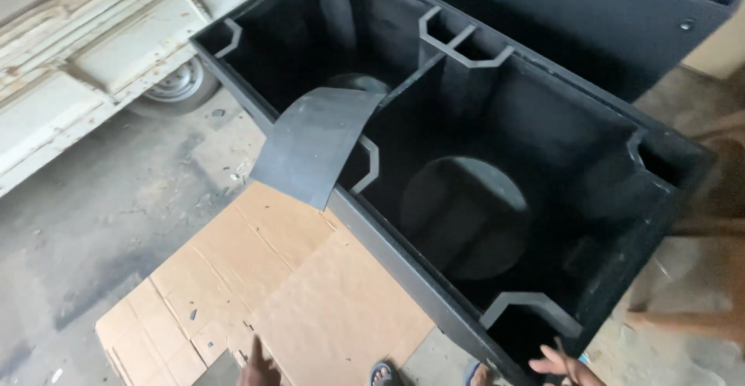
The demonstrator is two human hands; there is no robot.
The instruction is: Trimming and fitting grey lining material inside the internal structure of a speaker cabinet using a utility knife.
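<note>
Head view, looking down. A large black box point(497, 200), open at the top, stands on the concrete floor point(101, 231). A centre partition splits it into two compartments; each has a round cutout in its bottom panel. Angled corner braces sit along the inner walls.

A loose dark grey sheet point(314, 145), slightly curved, lies draped over the near rim of the box at the far compartment, one corner overhanging the cardboard.

Flattened brown cardboard point(295, 293) lies on the floor just beside the near wall of the box.

Left hand point(258, 370): only the fingertips show at the bottom edge, above the cardboard. Holds nothing visible; how far open, cannot tell.

Right hand point(565, 366): at the bottom edge, fingers loosely spread, just beside the near corner of the box. Contact with the rim cannot be confirmed. Nothing gripped.

Sandalled toes point(382, 374) show between the hands.

A second black box point(590, 13) stands behind. A worn white vehicle point(93, 52) with one wheel sits top left. Wooden furniture legs point(698, 320) at right.
</note>
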